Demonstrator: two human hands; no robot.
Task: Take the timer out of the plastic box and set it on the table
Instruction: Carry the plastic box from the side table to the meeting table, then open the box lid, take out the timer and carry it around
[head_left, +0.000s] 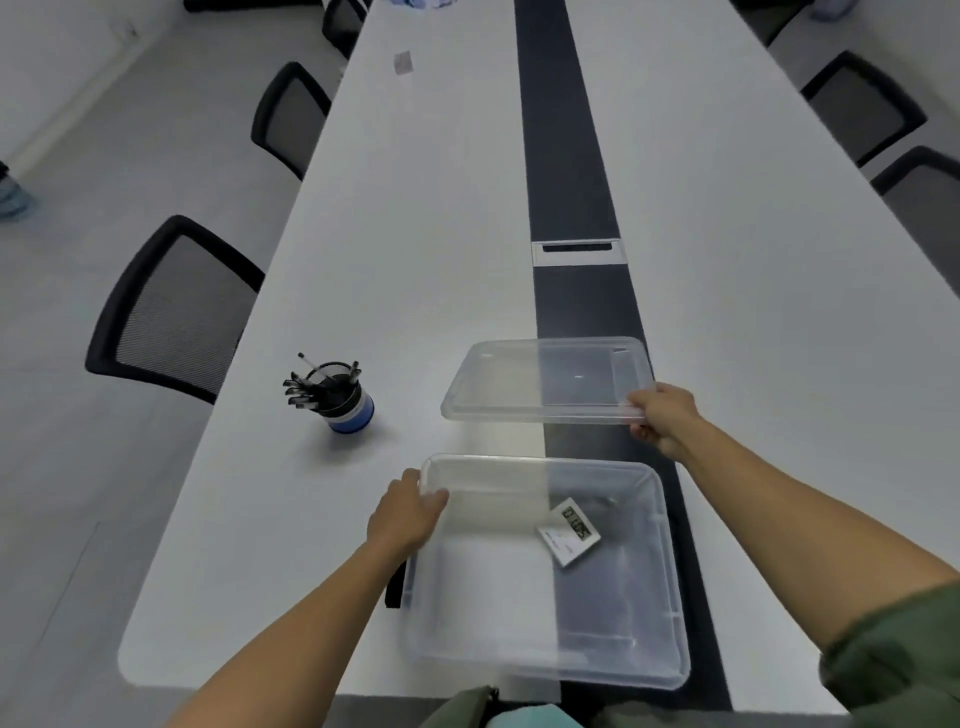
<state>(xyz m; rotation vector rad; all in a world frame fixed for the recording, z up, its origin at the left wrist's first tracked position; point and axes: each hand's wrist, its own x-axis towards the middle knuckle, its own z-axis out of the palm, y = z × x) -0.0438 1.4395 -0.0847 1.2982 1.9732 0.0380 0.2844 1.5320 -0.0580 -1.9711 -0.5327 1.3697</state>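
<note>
Clear plastic box (519, 660) stands open at the near end of the tabletop (415, 234), the timer (569, 531) lying flat on its floor toward the far right. The left grip (408, 514) curls over the far-left rim; the right grip (662, 415) pinches a corner of the lid (519, 384) just beyond. The timer looks light, rigid and smooth-faced, probably best pinched by its edges from above. Setting-down room lies left of the box, short of a pen cup (340, 397).
</note>
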